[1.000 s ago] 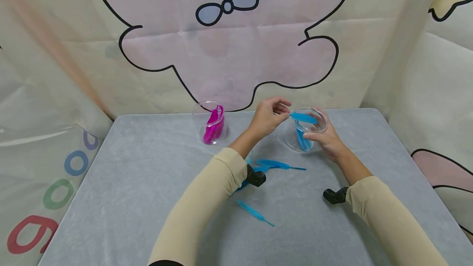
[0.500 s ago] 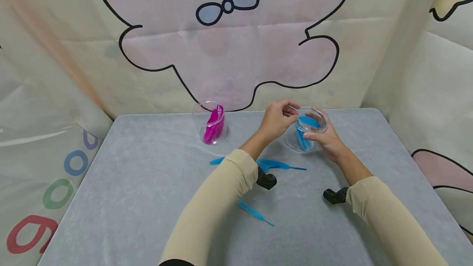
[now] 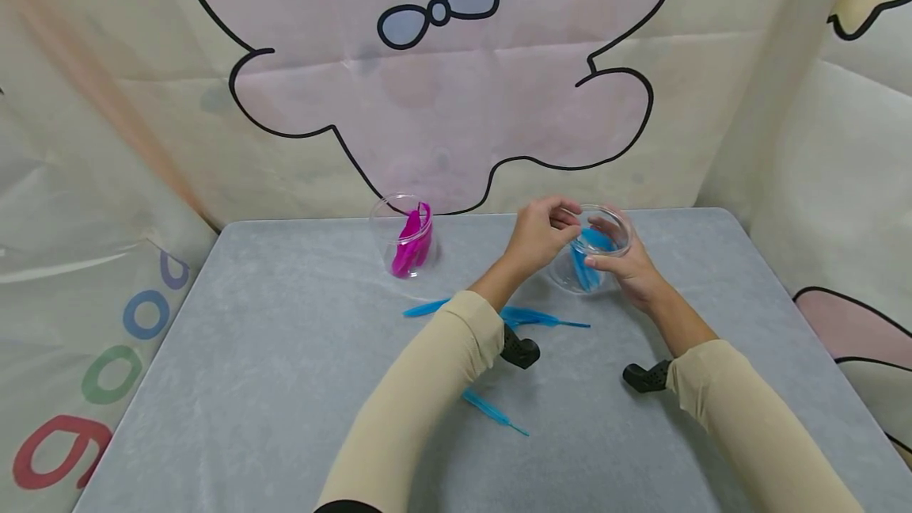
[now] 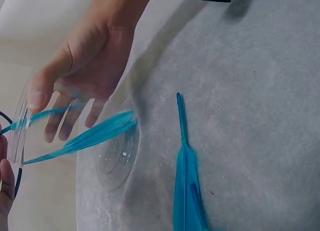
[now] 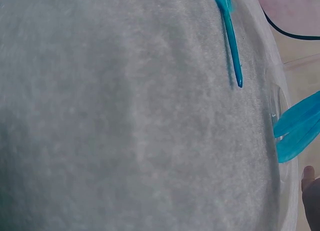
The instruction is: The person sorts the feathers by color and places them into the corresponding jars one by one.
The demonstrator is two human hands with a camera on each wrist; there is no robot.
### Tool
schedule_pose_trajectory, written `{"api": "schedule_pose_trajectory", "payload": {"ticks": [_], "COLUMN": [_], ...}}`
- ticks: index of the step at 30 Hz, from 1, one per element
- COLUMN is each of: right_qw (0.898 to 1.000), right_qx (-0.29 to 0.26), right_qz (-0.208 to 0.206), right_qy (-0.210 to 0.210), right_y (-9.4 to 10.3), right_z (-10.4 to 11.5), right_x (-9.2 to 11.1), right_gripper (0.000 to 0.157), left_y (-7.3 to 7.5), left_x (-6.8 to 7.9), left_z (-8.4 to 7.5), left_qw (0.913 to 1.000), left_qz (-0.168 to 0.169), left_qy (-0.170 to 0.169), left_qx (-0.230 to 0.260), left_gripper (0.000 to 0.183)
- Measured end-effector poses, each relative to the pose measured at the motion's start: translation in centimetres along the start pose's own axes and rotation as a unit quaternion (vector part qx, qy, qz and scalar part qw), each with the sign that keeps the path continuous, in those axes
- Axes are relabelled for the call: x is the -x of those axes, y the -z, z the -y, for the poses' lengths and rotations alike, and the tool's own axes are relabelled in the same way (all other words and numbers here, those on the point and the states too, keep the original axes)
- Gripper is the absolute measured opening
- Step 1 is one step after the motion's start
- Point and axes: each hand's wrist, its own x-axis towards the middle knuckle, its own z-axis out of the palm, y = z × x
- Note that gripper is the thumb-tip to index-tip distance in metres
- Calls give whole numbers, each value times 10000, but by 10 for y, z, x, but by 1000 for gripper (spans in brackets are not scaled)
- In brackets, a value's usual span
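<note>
A clear plastic cup (image 3: 563, 279) stands tilted near the table's far edge, steadied by my right hand (image 3: 634, 266), whose fingers and thumb go round its upper part. Blue feathers (image 3: 586, 274) lie inside it. At the cup's mouth my left hand (image 3: 539, 234) pinches a blue feather (image 4: 45, 113) by its quill, with the vane inside the cup. The left wrist view shows another feather (image 4: 102, 132) leaning in the cup and the right thumb pressing near the rim. Only part of the cup's feathers and a fingertip (image 5: 309, 175) enter the right wrist view.
A second clear cup (image 3: 382, 234) with magenta feathers (image 3: 413, 248) stands to the left. Several loose blue feathers (image 3: 534, 317) lie mid-table, partly behind the left sleeve (image 3: 427, 386). A single blue feather (image 3: 492, 408) lies nearer the front. A printed cloth (image 3: 427, 117) hangs behind the table.
My left hand has moved right to the cup's mouth, and the feather it pinches has gone from above the rim down into the cup. The right hand and cup have stayed in place.
</note>
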Motion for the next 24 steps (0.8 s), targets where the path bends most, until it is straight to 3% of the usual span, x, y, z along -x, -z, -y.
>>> {"api": "schedule_pose_trajectory", "payload": {"ticks": [11, 18, 24], "right_qw": [9999, 9996, 9999], "right_qx": [30, 178, 26], "right_qz": [-98, -158, -88], "right_qy": [-55, -143, -89], "right_y": [-1, -1, 0], "right_z": [1, 1, 1], "right_x": [-1, -1, -1], "right_gripper": [87, 88, 88], "left_y": [7, 37, 65], "left_x": [3, 13, 26], "left_z": [3, 18, 40], "left_qw": [9999, 9999, 9968], "left_qz": [17, 90, 530], "left_qy": [-64, 81, 541], "left_qx": [123, 49, -242], "left_gripper": [22, 21, 25]}}
